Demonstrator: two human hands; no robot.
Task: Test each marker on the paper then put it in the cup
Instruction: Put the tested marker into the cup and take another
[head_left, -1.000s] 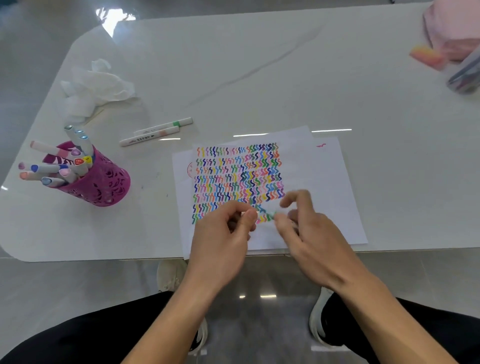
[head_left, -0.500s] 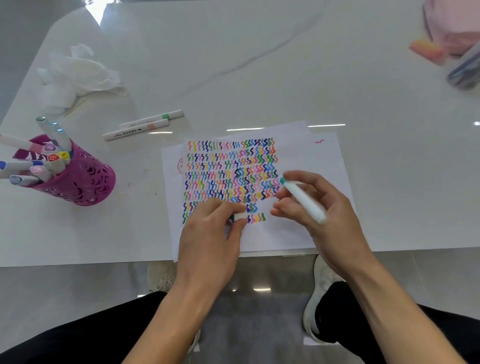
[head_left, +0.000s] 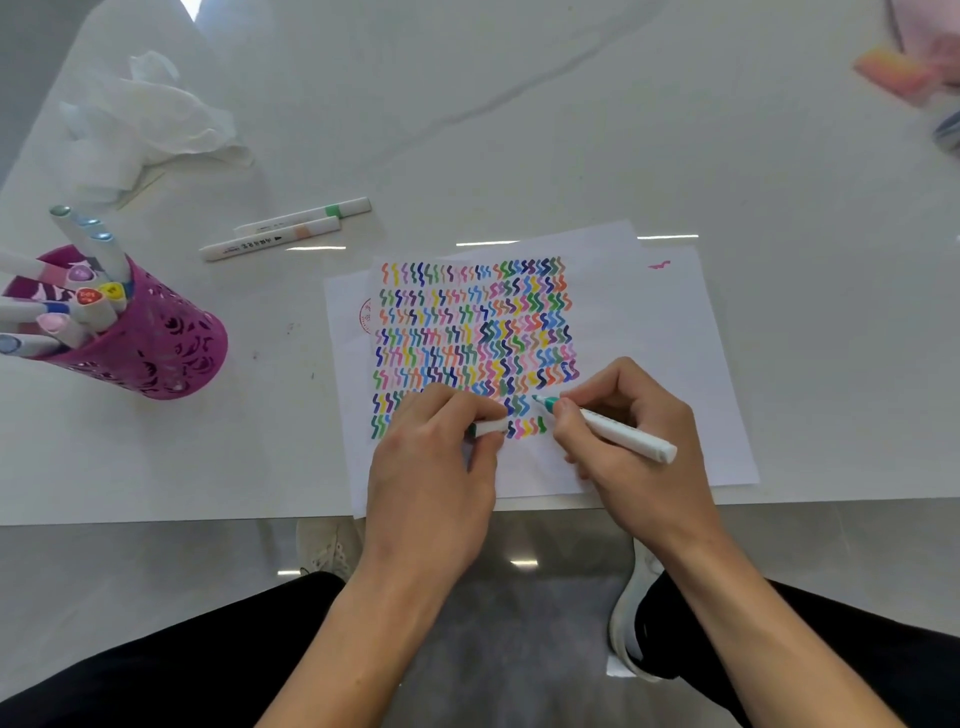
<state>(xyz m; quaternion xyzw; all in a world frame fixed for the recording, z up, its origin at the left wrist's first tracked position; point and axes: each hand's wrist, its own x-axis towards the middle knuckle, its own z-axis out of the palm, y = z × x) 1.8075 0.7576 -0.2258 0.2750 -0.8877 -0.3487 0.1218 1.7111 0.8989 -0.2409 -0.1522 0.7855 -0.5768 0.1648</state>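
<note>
Moved: the marker (head_left: 615, 430) is now tipped down, its teal nib brought to the paper (head_left: 654, 332).
Right grip (head_left: 641, 452): fingers are curled round the marker.
Left grip (head_left: 431, 467): the cap (head_left: 489, 427) is pinched.

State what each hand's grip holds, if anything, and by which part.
The right-hand grip holds the marker near its tip; the left-hand grip pinches the cap's sides.

No text legible. Black print on loose marker (head_left: 270, 240) too blurred to read. Half-hidden red round stamp (head_left: 366, 317) on paper (head_left: 649, 338), characters also unclear
</note>
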